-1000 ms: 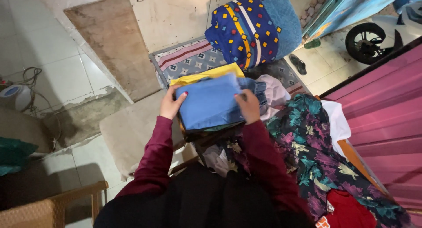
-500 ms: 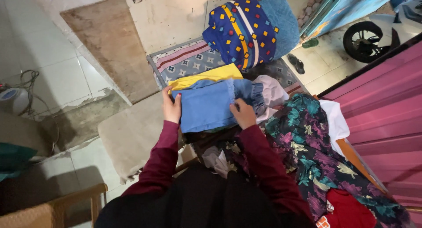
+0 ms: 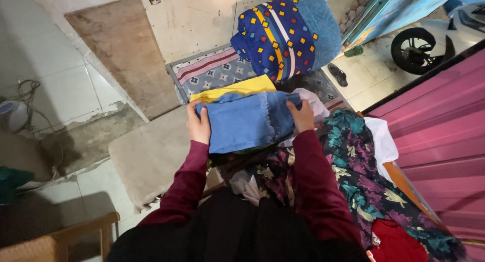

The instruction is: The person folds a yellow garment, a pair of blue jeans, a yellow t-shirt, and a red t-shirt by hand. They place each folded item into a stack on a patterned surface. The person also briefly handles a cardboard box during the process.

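Observation:
A folded blue denim garment point(image 3: 247, 121) lies on top of a small pile, over a yellow cloth point(image 3: 237, 89). My left hand point(image 3: 198, 124) grips the garment's left edge. My right hand point(image 3: 302, 115) holds its right edge, fingers curled over the fold. Both arms wear dark red sleeves. A white and pink cloth point(image 3: 316, 103) pokes out under the garment at the right.
A rolled dark blue patterned blanket point(image 3: 283, 35) sits on a striped mat point(image 3: 212, 72) beyond the pile. Floral dark fabric point(image 3: 361, 176) and a red cloth point(image 3: 396, 242) lie at my right, against a pink panel point(image 3: 439, 136). A grey mat point(image 3: 146, 153) and wooden chair point(image 3: 60, 239) are at left.
Both hands have shifted outward to the garment's two side edges, and the blue garment now lies flatter and wider on the pile.

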